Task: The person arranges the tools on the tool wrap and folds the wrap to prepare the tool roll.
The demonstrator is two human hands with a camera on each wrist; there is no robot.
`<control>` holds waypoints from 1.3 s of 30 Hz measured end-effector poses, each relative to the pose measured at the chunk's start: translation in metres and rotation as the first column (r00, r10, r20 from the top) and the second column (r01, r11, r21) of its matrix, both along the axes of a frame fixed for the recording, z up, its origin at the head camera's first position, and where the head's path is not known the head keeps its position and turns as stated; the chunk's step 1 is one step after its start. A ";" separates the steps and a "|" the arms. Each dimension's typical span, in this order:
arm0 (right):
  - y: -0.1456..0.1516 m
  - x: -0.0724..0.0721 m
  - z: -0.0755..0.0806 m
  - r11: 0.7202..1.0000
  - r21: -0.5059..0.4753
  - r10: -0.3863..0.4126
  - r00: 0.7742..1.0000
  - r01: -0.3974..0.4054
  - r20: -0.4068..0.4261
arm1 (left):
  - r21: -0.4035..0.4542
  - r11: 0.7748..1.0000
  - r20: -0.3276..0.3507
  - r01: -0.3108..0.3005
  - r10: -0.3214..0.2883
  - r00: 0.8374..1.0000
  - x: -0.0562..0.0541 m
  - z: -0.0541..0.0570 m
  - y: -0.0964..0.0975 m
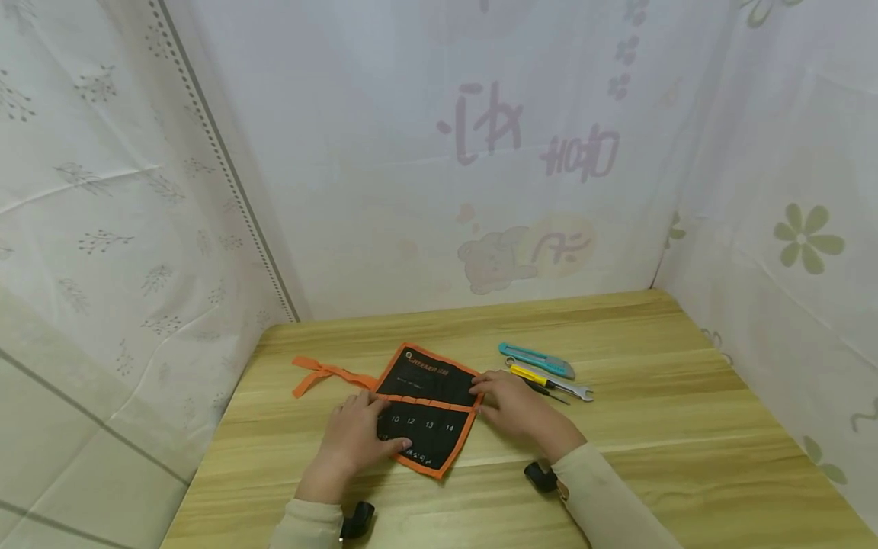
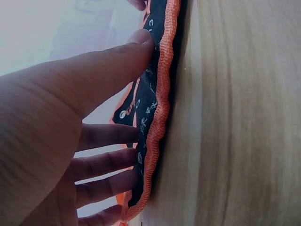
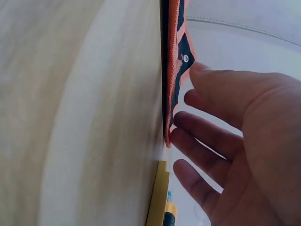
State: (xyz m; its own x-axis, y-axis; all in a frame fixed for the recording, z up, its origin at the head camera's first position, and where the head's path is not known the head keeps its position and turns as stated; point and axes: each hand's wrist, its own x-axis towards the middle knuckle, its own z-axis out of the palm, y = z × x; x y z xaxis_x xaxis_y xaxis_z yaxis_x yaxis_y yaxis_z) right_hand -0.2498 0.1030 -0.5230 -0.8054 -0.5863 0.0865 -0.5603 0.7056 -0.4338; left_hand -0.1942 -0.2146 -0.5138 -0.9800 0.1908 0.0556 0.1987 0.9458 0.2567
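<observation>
A black tool pouch with orange trim lies spread on the table, printed numbers on its pockets and orange ties trailing off to the left. My left hand rests on its left side; in the left wrist view the thumb lies on the black cloth, the other fingers spread along the edge. At the right edge of the pouch is my right hand, its fingers loosely extended against the orange border. The right wrist view does not show it gripping the cloth.
To the right of the pouch lie a teal utility knife, a combination wrench, a yellow-handled screwdriver and a small dark tool, close together. Patterned curtains stand at the table's back and sides.
</observation>
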 end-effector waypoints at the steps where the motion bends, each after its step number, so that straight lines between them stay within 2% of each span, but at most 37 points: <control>1: 0.000 0.000 0.000 1.000 0.007 -0.002 1.000 0.002 0.011 | 0.000 1.000 0.005 0.000 0.000 1.000 0.000 0.000 0.000; 9: 0.000 0.004 0.002 1.000 0.022 -0.015 1.000 0.015 0.017 | -0.013 1.000 0.030 0.017 -0.016 0.999 -0.006 0.004 -0.002; 16: -0.002 0.006 0.003 1.000 0.006 0.006 0.999 -0.006 0.054 | -0.014 0.999 0.116 0.046 -0.044 0.992 -0.014 0.007 -0.003; 23: -0.004 0.004 0.002 1.000 -0.018 0.010 0.999 -0.011 -0.051 | 0.048 0.993 0.164 0.109 -0.115 0.980 -0.013 0.003 -0.004; 25: -0.004 0.003 0.002 1.000 -0.005 0.018 0.998 -0.018 -0.059 | 0.069 0.990 0.157 0.126 -0.135 0.978 -0.013 0.002 -0.004; 29: -0.002 0.003 0.002 0.999 0.026 0.031 1.000 -0.031 0.004 | 0.082 0.986 0.128 0.147 -0.157 0.979 -0.014 0.003 -0.002; 35: -0.002 0.003 0.002 0.999 0.032 0.035 0.998 -0.036 0.049 | 0.029 0.991 0.054 0.127 -0.129 0.990 -0.016 0.004 -0.002; 39: -0.003 0.005 0.004 0.999 0.036 0.029 0.998 -0.031 0.055 | 0.016 0.991 0.057 0.130 -0.130 0.990 -0.015 0.004 -0.003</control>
